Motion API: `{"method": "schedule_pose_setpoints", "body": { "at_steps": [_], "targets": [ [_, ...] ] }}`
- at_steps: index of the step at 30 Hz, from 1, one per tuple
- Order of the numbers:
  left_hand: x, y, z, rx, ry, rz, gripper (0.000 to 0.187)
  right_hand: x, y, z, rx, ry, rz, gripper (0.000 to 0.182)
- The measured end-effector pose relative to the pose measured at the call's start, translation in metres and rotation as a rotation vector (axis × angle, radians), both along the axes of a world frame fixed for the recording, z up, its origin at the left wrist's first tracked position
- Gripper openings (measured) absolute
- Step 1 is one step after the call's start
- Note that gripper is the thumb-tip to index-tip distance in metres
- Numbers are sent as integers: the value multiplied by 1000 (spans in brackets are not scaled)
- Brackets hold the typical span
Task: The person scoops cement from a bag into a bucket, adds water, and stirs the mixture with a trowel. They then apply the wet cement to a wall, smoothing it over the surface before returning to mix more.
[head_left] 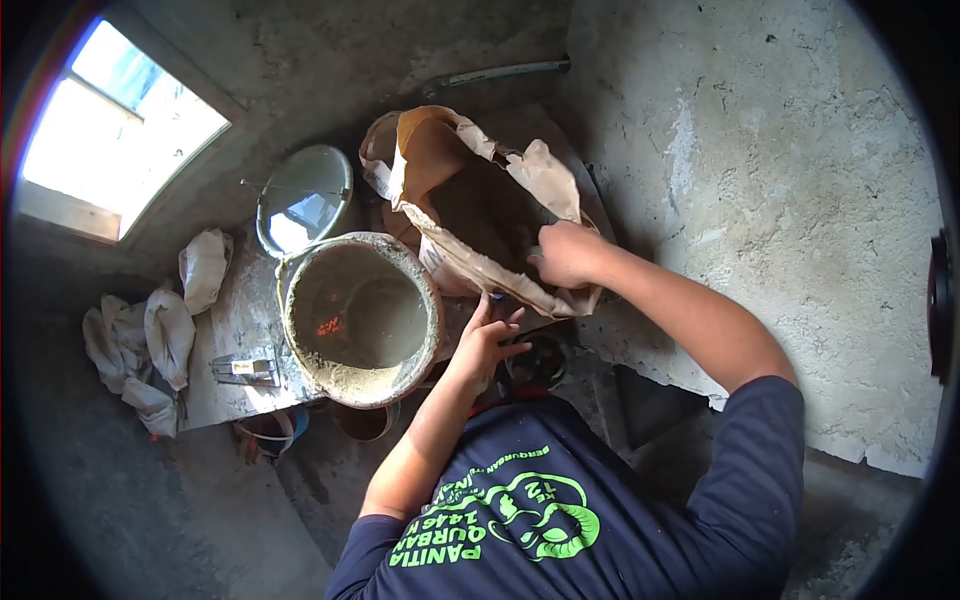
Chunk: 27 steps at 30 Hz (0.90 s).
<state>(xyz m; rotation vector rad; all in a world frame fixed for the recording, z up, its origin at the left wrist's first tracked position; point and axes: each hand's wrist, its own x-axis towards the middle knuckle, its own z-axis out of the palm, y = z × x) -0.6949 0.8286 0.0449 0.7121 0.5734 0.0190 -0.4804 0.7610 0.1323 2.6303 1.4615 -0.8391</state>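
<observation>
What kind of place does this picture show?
It is probably a building site or a room under renovation. The wall is rough and looks like unfinished cement, the bucket is crusted with a grey, cement-like residue, and a large paper sack stands open beside it.

You have two hands (484,342) (567,256), one paper sack (424,165), two buckets (312,300) (349,190) and one flat tool (247,369) at the tabletop (213,330), at least two containers (272,434) beneath, one window (130,125), one pipe (505,72), and pale bundles (167,335) too overlapped to count.
</observation>
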Motion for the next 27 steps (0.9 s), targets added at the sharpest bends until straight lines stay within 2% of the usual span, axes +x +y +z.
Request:
{"method": "schedule_pose_setpoints", "body": {
  "at_steps": [2, 4, 6, 7, 8, 10, 11, 13, 16, 18, 22, 25, 27],
  "targets": [
    [2, -1, 0, -12, 10, 22, 88, 3, 10, -13, -5, 122, -69, 43],
    [1, 1, -4, -21, 4, -9, 88, 4, 6, -19, 55, 114, -83, 47],
    [4, 5, -3, -20, -15, -23, 88, 7, 3, -11, -16, 390, -251, 50],
    [4, 5, -2, -11, -8, -19, 87, 4, 1, -19, 97, 332, -153, 51],
    [2, 3, -2, -2, 7, -21, 87, -1, 5, -23, 80, 343, -198, 51],
    [2, 2, -5, 15, 19, -26, 85, 1, 15, -85, 262, 296, -159, 51],
    [1, 2, -4, 30, 22, -37, 84, -1, 14, -74, 267, 295, -166, 51],
    [1, 2, -1, 50, 20, -42, 84, -4, 14, -33, 101, 561, -367, 51],
    [-10, 3, 6, 39, 125, -13, 82, 0, 6, -27, 125, 620, -379, 51],
    [-18, 4, 9, 99, 128, -8, 82, 2, 1, -12, 122, 625, -388, 50],
    [-37, 12, 45, 153, 101, 26, 76, 3, -11, 28, 185, 608, -446, 47],
    [-51, 21, 68, 233, 23, -10, 58, 10, -19, 34, 216, 600, -460, 48],
    [-62, 28, 81, 222, -15, 1, 54, 13, -23, 42, 244, 603, -453, 49]
  ]
}}
